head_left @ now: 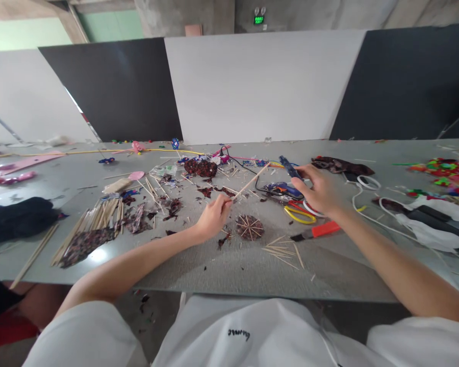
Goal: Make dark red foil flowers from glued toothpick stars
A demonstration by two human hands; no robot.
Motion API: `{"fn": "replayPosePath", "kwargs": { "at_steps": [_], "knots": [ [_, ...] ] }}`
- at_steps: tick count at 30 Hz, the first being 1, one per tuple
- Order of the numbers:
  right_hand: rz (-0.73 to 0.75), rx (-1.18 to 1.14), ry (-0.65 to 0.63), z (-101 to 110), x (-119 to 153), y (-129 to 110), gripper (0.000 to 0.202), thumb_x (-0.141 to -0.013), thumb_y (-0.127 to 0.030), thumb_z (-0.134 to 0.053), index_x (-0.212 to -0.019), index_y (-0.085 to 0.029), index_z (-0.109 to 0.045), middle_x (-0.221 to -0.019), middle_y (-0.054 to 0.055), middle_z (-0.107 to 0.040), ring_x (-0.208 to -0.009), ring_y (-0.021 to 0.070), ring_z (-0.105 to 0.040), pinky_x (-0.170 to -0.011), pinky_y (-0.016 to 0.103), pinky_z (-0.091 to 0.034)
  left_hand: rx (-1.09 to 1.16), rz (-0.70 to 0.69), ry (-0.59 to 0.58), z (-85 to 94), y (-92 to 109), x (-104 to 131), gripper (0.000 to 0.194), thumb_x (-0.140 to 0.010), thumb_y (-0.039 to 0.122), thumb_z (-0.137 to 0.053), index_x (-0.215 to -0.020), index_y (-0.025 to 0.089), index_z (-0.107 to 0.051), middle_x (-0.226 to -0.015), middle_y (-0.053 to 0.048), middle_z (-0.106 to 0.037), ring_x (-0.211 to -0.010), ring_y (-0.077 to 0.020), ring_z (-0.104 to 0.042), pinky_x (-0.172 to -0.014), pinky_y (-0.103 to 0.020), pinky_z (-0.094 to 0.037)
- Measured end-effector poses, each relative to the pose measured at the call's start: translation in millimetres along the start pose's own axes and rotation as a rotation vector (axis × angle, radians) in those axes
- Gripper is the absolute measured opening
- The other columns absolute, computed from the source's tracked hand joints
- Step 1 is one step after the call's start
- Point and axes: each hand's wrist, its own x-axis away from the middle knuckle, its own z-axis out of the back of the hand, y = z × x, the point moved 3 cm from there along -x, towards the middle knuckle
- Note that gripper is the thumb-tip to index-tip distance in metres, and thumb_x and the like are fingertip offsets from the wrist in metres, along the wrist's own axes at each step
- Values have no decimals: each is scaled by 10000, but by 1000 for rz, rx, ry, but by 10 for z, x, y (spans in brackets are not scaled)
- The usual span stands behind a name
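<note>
- Head view: the left hand (213, 219) pinches a slim wooden stick (251, 182) near its lower end; the stick slants up and to the right, clear of the tabletop (214, 272).
- The right hand (316, 189), blurred, appears closed around a dark blue tool (288, 166), raised just beyond the stick's far tip; its exact kind is hard to tell.
- The stick looks light, stiff and dry, hardly slippery, but thin enough to snap if bent. A fingertip pinch near one end suits it, leaving the rest free.
- Below and between the hands lies a dark-red patterned disc (250, 227), sticks fanned over it like spokes. It looks light; its edge seems the safer hold, as pressing on the spokes could shift them.
- Just right of the disc, loose thin sticks (281, 251) lie scattered, with a red-handled tool (325, 229) behind them.
- Under the right hand, a yellow loop handle (300, 215) and a second blue tool (285, 190) crowd the table; a black cable (257, 178) curves behind the stick and could snag.
- Farther left, dark-red scraps (204, 192) and a bundle of wooden sticks (101, 216) take up space.
</note>
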Motion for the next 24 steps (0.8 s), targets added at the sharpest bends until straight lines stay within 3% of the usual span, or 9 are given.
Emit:
{"fn": "replayPosePath", "kwargs": {
  "at_steps": [5, 12, 24],
  "knots": [
    [37, -135, -62, -92, 112, -392, 435, -1006, -639, -546, -1235, -289, -669, -1131, 83, -718, -1075, 311, -678, -974, 468, -523, -27, -83, -37, -3, 141, 51, 200, -1095, 337, -419, -1039, 222, -572, -799, -11, -654, -723, -149, -624, -725, -251, -458],
    [48, -140, -177, -200, 195, -488, 420, -1016, -613, -550, -1261, -281, -630, -1150, 101, -665, -1102, 322, -651, -1001, 482, -498, 64, 26, -61, -9, 201, 83, 204, -1093, 382, -429, -1047, 233, -561, -700, 33, -589, -614, -132, -571, -648, -229, -405],
    [107, -52, -403, -467, 355, -732, 413, -994, -600, -595, -1174, -236, -668, -1195, 112, -710, -1140, 317, -667, -991, 442, -497, 79, 10, -113, -25, 297, 115, 197, -1075, 383, -490, -1031, 218, -589, -689, 43, -577, -592, -117, -520, -625, -228, -364]
  ]
}}
